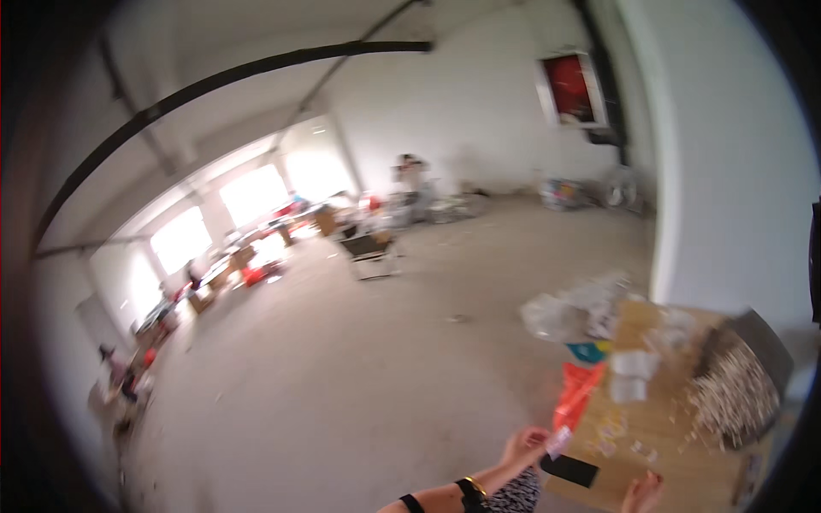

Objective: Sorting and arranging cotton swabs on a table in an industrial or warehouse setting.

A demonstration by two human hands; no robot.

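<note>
My left hand reaches in over the near left edge of a wooden table. Its fingers pinch a small pale pinkish packet, blurred by motion. Just below that lies a flat black rectangle on the table corner. Low in the picture, my right hand is over the table with its fingers curled together; whatever may be between them is too small to make out. Several small yellowish and pale pieces are scattered on the tabletop between the hands and some white packets.
A dark scoop-like tray holds a heap of small pale pieces at the table's right. Beside the table are an orange-red bag and clear plastic bags. A chair stands farther off; people and boxes line the windows.
</note>
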